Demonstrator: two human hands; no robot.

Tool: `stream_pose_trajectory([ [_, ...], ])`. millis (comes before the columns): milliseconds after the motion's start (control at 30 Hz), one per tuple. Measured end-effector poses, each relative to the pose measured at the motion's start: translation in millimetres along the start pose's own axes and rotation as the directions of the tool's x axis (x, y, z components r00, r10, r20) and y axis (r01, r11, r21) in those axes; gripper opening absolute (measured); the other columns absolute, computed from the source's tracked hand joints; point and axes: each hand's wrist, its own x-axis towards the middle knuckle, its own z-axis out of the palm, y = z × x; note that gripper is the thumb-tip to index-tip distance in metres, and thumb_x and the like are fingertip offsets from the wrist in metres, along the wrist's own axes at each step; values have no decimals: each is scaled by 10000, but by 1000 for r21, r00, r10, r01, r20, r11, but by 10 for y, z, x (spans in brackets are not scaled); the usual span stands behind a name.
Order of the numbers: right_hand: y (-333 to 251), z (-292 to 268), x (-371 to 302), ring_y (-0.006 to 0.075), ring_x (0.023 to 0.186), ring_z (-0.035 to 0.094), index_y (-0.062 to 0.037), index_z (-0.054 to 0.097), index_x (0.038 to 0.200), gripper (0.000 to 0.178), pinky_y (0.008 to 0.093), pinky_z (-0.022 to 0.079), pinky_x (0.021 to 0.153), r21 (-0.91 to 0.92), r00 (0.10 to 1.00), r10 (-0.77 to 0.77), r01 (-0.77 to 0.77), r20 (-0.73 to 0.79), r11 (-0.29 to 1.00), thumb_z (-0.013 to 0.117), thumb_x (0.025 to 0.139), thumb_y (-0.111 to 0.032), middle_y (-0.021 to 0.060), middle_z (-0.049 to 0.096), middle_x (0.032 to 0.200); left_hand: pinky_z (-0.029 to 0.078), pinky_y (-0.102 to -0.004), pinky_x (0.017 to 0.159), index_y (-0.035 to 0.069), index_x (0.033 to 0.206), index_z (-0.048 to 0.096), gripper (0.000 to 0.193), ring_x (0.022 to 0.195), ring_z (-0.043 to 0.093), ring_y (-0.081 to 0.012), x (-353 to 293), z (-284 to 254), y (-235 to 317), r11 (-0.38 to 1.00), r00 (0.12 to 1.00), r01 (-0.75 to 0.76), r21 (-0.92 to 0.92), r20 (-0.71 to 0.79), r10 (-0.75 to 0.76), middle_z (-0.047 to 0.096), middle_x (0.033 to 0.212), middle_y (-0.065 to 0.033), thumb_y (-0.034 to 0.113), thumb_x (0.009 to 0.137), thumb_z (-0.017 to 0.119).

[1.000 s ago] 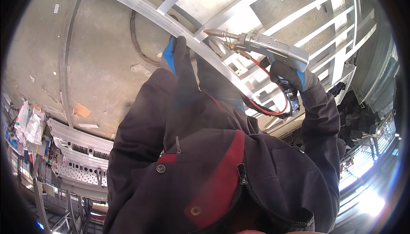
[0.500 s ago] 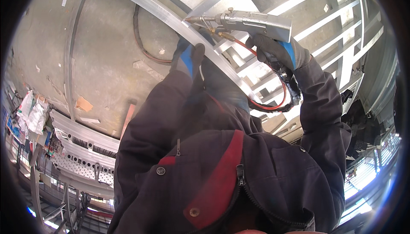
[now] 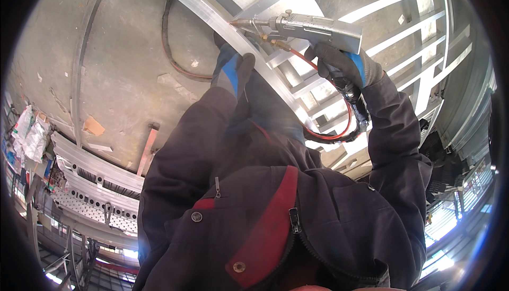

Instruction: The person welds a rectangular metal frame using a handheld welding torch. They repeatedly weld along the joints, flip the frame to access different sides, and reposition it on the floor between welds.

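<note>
In its grey and blue work glove, my right hand [image 3: 342, 65] is closed round the grip of a silver handheld welding torch [image 3: 318, 28]. The torch points left, and its narrow copper-coloured tip meets the long outer rail of a bright metal frame [image 3: 212, 18]. A red hose and a black cable [image 3: 344, 132] run from the torch and curve down toward my body. My gloved left hand [image 3: 231, 73] grips the near edge of the same rail, a short way below the tip. Its thumb lies along the rail; the other fingers are partly hidden.
Crossbars of the frame [image 3: 392, 36] spread to the right. A dark cable [image 3: 165, 36] loops over the concrete floor [image 3: 127, 63] at left, near scraps of cardboard [image 3: 94, 126] and a reddish bar [image 3: 148, 148]. Stacked perforated metal profiles [image 3: 95, 190] lie lower left, beside plastic bags [image 3: 34, 137].
The whole view has shifted slightly, with the floor things at left sitting a little differently. Both hands keep their holds, and the torch tip stays at the rail.
</note>
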Motion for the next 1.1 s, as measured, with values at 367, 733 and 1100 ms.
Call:
stream_pose_trajectory([
  [367,-190,36,-6,128,640,644,22,719,988,308,269,505,582,-176,1000,-24,26,12,984,657,1000,-280,65,664,717,530,-298,873,14,1297,595,383,994,626,-143,-31,-12,62,992,999,-20,121,28,17,648,1120,-45,314,1061,621],
  [733,-239,78,-33,107,616,614,-2,716,961,297,266,482,568,-214,1000,-7,8,6,977,625,1027,-277,44,645,692,524,-295,851,10,1288,600,378,980,622,-140,-30,-20,11,997,999,-2,78,40,-1,646,1103,-46,309,1057,621],
  [1100,-120,65,-64,99,607,615,21,703,968,287,251,479,536,-141,998,65,-66,-12,988,631,1032,-249,45,646,698,516,-292,824,8,1270,612,369,959,617,-136,-35,-24,27,999,998,42,-9,44,-41,647,1078,-45,306,1052,622],
])
